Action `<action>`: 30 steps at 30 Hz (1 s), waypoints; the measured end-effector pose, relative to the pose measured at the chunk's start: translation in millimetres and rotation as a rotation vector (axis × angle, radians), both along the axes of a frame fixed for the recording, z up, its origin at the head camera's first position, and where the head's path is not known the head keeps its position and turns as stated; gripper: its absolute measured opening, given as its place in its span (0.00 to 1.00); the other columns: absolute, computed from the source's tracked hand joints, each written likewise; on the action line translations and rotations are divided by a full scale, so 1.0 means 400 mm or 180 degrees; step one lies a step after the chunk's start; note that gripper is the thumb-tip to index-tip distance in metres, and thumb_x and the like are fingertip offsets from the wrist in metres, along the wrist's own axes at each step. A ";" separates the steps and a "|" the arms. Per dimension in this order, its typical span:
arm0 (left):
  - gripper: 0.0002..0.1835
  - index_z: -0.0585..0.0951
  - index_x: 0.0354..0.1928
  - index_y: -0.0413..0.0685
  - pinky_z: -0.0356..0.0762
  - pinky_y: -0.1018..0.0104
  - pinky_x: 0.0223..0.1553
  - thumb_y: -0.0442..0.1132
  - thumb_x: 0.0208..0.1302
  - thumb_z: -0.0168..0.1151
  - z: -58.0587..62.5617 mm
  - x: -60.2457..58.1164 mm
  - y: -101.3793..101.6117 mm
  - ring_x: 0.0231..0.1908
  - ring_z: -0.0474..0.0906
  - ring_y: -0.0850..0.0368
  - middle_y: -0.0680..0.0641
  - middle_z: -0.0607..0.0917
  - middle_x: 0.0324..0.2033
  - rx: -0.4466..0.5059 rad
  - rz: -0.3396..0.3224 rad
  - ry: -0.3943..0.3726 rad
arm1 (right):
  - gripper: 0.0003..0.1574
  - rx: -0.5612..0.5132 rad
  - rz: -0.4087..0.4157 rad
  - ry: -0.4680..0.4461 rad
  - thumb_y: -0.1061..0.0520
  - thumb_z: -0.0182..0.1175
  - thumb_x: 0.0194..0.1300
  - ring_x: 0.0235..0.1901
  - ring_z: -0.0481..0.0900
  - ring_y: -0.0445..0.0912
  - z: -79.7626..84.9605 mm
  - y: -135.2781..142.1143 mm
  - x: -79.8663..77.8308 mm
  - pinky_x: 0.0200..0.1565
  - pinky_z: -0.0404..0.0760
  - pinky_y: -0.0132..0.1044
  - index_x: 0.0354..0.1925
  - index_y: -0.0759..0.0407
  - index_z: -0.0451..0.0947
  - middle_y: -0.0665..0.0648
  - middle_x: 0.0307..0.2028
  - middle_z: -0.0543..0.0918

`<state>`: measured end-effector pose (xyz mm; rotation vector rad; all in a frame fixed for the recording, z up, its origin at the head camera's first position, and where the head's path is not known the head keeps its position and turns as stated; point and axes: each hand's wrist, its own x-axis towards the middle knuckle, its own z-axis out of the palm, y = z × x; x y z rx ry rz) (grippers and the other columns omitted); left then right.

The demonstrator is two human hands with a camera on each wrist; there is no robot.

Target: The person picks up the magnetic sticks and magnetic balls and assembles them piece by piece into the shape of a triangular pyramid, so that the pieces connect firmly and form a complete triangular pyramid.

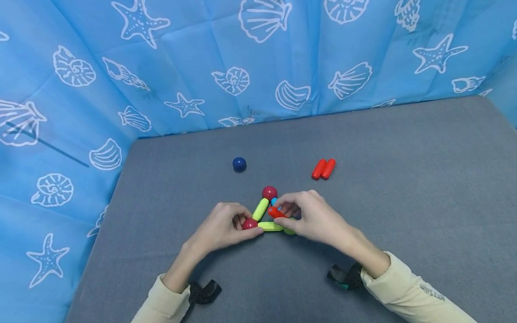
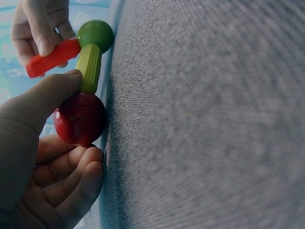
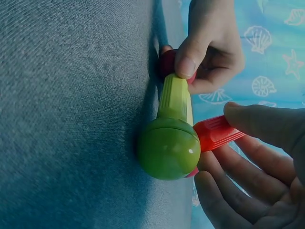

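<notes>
On the grey table lies a triangle of balls and magnetic-looking sticks. A red ball (image 1: 269, 193) forms its far corner, a second red ball (image 2: 80, 119) the left one and a green ball (image 3: 169, 149) the right one. Yellow-green sticks (image 1: 269, 226) make two sides; a blue stick (image 1: 274, 201), mostly hidden, lies on the third. My left hand (image 1: 222, 226) holds the left red ball, thumb reaching to the near yellow-green stick. Between thumb and fingers my right hand (image 1: 311, 217) pinches a red stick (image 3: 217, 132); one end meets the green ball and the other points up and away.
Two red sticks (image 1: 323, 169) lie side by side farther back on the right. A dark blue ball (image 1: 239, 164) sits behind the triangle to the left. A blue shell-print curtain (image 1: 253, 54) hangs along the back and left edges of the table (image 1: 417, 182).
</notes>
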<state>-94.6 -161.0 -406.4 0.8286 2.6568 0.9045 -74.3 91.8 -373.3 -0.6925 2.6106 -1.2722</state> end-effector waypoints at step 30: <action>0.21 0.79 0.65 0.43 0.84 0.59 0.51 0.35 0.72 0.63 0.004 -0.012 -0.020 0.49 0.83 0.56 0.43 0.83 0.60 0.0213 -0.0046 0.0028 | 0.16 0.0688 -0.0836 0.0549 0.61 0.67 0.66 0.48 0.84 0.58 -0.008 0.130 -0.056 0.48 0.82 0.56 0.52 0.62 0.86 0.62 0.47 0.89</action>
